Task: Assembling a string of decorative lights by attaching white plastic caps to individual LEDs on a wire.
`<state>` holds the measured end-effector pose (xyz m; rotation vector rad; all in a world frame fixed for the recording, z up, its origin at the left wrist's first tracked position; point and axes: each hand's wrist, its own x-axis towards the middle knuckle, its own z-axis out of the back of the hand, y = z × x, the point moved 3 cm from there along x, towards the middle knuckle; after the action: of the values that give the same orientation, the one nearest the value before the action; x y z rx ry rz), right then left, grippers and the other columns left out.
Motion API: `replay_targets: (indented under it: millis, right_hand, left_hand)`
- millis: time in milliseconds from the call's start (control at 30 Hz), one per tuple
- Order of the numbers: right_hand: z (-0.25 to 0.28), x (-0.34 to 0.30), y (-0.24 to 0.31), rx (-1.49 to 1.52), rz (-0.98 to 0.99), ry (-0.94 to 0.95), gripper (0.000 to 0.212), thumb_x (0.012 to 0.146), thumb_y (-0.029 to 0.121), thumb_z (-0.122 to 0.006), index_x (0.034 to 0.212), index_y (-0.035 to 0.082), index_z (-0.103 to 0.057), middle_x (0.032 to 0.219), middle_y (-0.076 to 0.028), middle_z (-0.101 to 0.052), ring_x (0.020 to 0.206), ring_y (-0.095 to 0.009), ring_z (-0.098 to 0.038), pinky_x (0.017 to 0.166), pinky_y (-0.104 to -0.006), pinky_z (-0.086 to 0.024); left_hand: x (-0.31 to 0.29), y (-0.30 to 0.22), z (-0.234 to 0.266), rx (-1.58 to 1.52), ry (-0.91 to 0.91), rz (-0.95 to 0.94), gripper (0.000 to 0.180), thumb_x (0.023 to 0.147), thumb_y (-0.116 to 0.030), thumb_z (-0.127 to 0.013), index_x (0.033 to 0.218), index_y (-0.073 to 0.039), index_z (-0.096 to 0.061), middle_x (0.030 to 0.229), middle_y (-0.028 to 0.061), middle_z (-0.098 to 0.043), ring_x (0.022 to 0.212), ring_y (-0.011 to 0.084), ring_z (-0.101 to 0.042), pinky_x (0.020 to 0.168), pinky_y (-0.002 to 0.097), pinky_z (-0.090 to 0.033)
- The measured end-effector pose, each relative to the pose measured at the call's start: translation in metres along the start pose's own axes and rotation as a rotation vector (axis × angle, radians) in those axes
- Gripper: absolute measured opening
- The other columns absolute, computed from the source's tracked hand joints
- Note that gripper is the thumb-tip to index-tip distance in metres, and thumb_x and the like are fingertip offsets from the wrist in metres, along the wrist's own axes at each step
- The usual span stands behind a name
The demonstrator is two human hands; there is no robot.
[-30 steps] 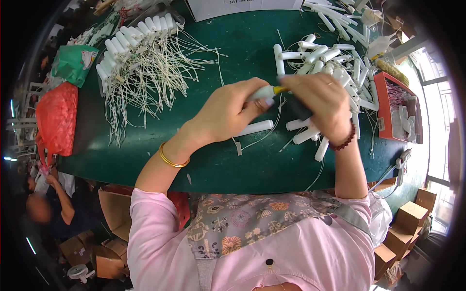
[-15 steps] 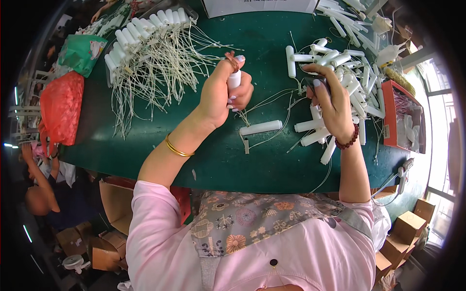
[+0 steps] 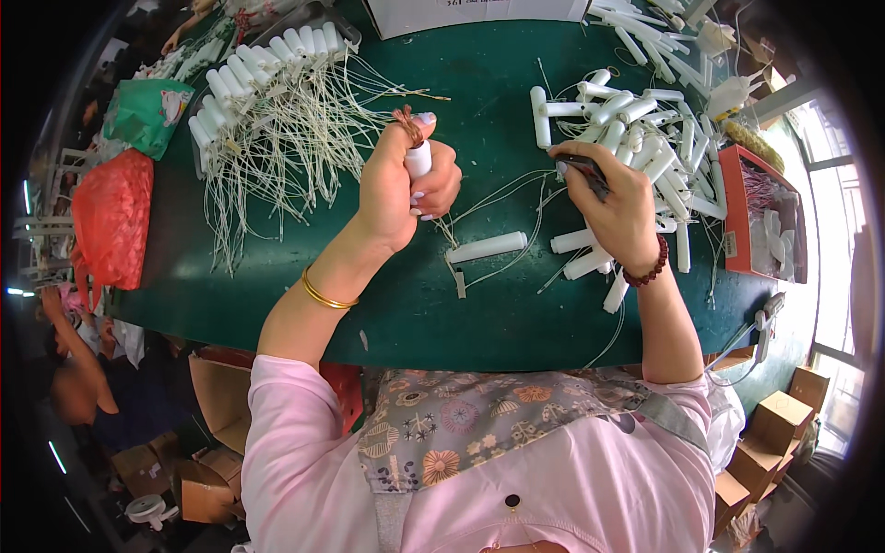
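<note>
My left hand is closed around a white plastic tube. A coppery-brown tangled strip sticks up by its thumb, and thin pale wires trail below the fist. My right hand grips a small dark tool, whose exact kind I cannot make out. Beneath and beyond that hand spreads a loose pile of white tubes. Between the hands, nearer me, lies a single white tube with pale wires around it and a small grey tab beside its left end.
At the back left, a row of white tubes trails many pale wires over the green table. A red bag and green bag stand at the left edge. An open red box sits right; a white carton stands behind.
My right hand has shifted slightly left and turned, so the dark tool now shows more plainly. My left hand keeps its grip on the tube. The whole view has shifted a little.
</note>
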<state>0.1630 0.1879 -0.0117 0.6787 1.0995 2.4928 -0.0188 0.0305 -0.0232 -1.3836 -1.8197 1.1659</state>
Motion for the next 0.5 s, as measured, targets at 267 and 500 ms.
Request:
replay_targets:
  millis: [267,500]
  right_hand:
    - [0.001,0.004,-0.006,0.5,-0.114,0.327,0.054,0.081,0.029,-0.083,0.126,0.002,-0.067,0.074,0.004,-0.051,0.067,-0.006,-0.04,0.062,-0.0208,-0.032]
    - [-0.028,-0.004,0.007,0.236,0.239,0.413,0.056,0.069,0.022,-0.091,0.116,0.003,-0.069,0.102,-0.009,-0.071,0.082,-0.023,-0.064,0.076,-0.0308,-0.05]
  left_hand:
    - [-0.034,-0.015,-0.058,1.524,-0.01,-0.496,0.024,0.089,-0.023,-0.07,0.099,-0.004,-0.06,0.082,0.0081,-0.056,0.07,0.023,-0.059,0.059,0.0351,-0.045]
    - [-0.051,-0.027,-0.074,1.675,0.174,-0.376,0.03,0.077,-0.005,-0.07,0.107,-0.004,-0.065,0.089,0.0075,-0.059,0.082,0.0269,-0.063,0.067,0.0379,-0.051]
